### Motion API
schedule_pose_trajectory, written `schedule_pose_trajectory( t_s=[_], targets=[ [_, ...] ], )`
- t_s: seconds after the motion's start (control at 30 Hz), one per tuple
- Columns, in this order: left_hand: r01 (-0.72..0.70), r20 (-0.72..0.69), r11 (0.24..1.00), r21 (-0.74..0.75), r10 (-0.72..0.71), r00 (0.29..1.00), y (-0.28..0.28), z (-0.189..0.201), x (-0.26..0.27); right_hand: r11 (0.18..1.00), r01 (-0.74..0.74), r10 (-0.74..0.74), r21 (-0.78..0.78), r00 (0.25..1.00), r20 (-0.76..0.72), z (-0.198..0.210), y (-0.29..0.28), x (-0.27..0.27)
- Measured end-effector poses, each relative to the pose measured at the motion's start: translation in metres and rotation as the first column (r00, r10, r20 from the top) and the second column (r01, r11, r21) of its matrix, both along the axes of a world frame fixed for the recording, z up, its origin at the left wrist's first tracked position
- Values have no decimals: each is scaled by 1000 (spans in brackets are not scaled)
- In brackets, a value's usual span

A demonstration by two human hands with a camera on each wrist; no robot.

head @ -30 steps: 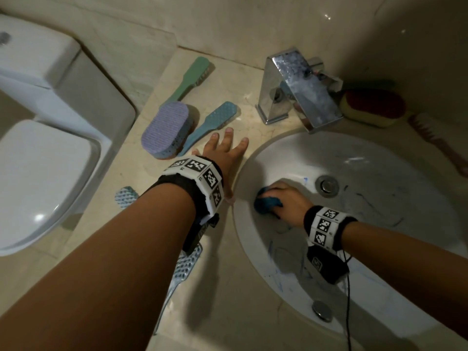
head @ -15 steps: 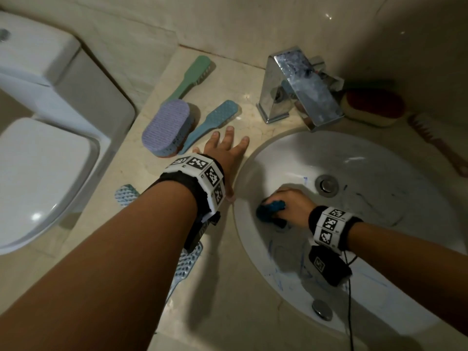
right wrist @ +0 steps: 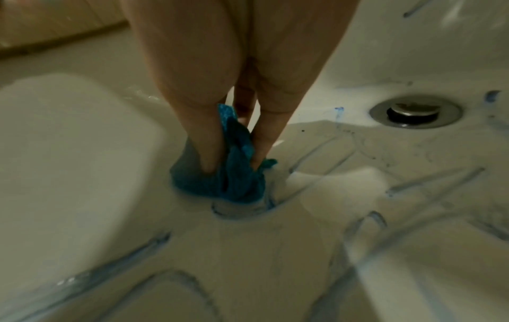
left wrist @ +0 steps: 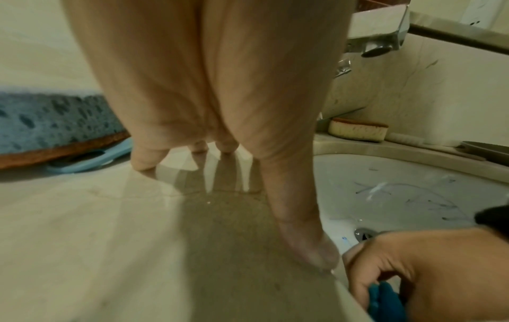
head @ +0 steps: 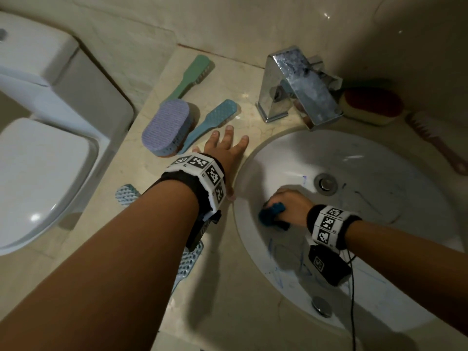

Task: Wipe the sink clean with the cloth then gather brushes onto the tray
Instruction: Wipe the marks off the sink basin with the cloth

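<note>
My right hand (head: 286, 202) grips a bunched blue cloth (head: 272, 211) (right wrist: 234, 174) and presses it on the left inner wall of the white sink (head: 379, 158), which carries blue and dark scribble marks. My left hand (head: 224, 148) lies flat with spread fingers on the beige counter just left of the sink rim. Beyond it lie a purple oval brush (head: 166, 126), a blue handled brush (head: 212, 121) and a green handled brush (head: 190, 77). A perforated blue tray (head: 126, 195) shows under my left forearm, mostly hidden.
A chrome tap (head: 296, 84) stands behind the sink. To its right sit a red-and-yellow sponge (head: 372, 105) and a pink brush (head: 435, 140). A white toilet (head: 43, 148) stands left of the counter. The drain (head: 325, 183) lies just past my right hand.
My right hand has slid the cloth down and slightly right along the sink's left wall. The left hand has stayed flat on the counter.
</note>
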State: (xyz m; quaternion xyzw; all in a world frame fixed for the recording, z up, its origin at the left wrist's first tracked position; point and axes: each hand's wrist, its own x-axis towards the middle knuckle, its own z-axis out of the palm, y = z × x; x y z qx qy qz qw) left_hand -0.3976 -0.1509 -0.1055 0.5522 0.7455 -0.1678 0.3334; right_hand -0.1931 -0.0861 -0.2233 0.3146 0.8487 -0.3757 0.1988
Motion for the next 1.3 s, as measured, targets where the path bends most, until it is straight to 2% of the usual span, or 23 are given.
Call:
schedule_pose_trajectory(
  t_s=[0.1,0.27,0.33,0.43,0.53,0.6,0.7,0.77,0.83,0.93,1.03,1.1,1.23,1.3],
  targets=[
    [1,-4,1000,-3,-1,1000,1,0,0,993,83,-85,-86,996,-15,-1,5,-7],
    [4,-7,1000,-2,-4,1000,1,0,-1,966,236,-229,101,970,-77,7,11,-21],
    [9,-13,1000,-4,-9,1000,1,0,0,987,135,-131,89,990,-54,12,1,-19],
    [12,-17,1000,-8,-12,1000,1,3,1,997,-53,55,-54,998,38,23,-21,-9],
    [11,-21,1000,-14,-12,1000,1,5,2,984,-86,94,-158,995,44,27,-30,1],
    [14,-31,1000,-14,-15,999,0,6,3,986,-70,76,-149,997,34,25,-26,0],
    [17,-46,1000,-22,-18,999,1,8,5,992,103,-106,-74,994,-41,15,-13,-10],
    [25,-57,999,-24,-26,998,2,9,6,985,159,-162,-65,986,-51,13,-11,-18],
    [38,-70,999,-20,-40,997,2,9,7,985,137,-145,-107,987,-71,20,-18,-17],
    [56,-86,998,-9,-57,995,2,10,7,982,-69,68,-175,998,-12,34,-34,-5],
    [63,-95,998,-9,-63,994,3,10,8,960,-107,118,-258,993,30,36,-39,6],
    [67,-96,998,-8,-67,993,3,9,8,967,-91,96,-239,995,11,35,-35,2],
    [57,-91,998,-13,-58,994,4,6,6,974,81,-108,-211,987,-120,33,-30,-13],
    [63,-96,998,-9,-63,993,3,7,7,985,31,-49,-171,993,-107,35,-33,-12]
  ],
)
